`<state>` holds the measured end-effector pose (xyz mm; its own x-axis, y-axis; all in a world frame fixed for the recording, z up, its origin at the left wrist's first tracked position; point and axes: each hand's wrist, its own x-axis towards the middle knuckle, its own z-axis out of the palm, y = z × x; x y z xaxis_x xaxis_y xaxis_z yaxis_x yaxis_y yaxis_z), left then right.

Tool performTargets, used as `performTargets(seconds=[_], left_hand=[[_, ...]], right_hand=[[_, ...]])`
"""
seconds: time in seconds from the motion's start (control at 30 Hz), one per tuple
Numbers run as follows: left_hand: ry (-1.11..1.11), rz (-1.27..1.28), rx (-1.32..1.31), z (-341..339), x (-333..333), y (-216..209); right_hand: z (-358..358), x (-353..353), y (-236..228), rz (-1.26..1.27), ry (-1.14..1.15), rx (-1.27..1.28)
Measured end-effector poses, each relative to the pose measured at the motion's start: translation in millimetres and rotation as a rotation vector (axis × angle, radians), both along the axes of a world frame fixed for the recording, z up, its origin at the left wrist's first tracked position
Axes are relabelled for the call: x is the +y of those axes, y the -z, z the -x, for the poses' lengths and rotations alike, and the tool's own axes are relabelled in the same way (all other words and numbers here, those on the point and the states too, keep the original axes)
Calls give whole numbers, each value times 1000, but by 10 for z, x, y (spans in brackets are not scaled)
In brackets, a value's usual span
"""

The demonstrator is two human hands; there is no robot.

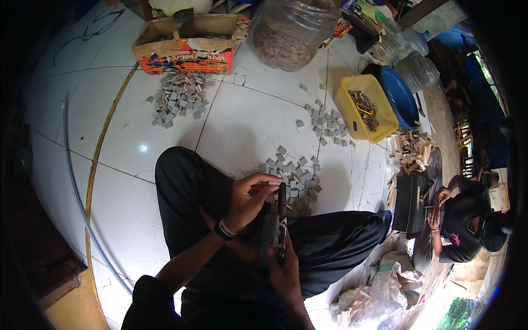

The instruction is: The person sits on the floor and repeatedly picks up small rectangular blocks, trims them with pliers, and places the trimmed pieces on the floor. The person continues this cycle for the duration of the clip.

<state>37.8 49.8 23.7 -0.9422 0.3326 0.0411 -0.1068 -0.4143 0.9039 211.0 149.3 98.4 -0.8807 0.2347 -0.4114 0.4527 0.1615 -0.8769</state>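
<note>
My left hand (248,199), with a band on its wrist, is closed in a pinch above my lap. Its fingertips grip a small thin piece (273,183) right at the upper end of a long dark tool (282,214). Around the lower part of that tool my right hand (284,273) is wrapped. The tool's exact kind does not show. A grey block-like shape (268,234) lies beside it, partly hidden. Just beyond my hands, many small grey-faced square pieces (300,176) are scattered in a heap on the tiles, between my crossed legs.
More square pieces lie in a left heap (179,99) and a right heap (330,124). Behind stand a patterned box (187,63) and clear plastic container (291,38). To the right are a yellow basin (344,99), blue basin (399,91), wood offcuts (410,148) and a seated person (465,220).
</note>
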Motion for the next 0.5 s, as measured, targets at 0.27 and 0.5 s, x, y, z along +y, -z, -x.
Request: performTargets(seconds=[0.27, 0.5], left_hand=[[0, 14, 28, 6, -13, 10], [-24, -19, 12, 18, 7, 20]], right_hand=[[10, -14, 74, -95, 8, 90], [51, 47, -64, 135, -25, 71]])
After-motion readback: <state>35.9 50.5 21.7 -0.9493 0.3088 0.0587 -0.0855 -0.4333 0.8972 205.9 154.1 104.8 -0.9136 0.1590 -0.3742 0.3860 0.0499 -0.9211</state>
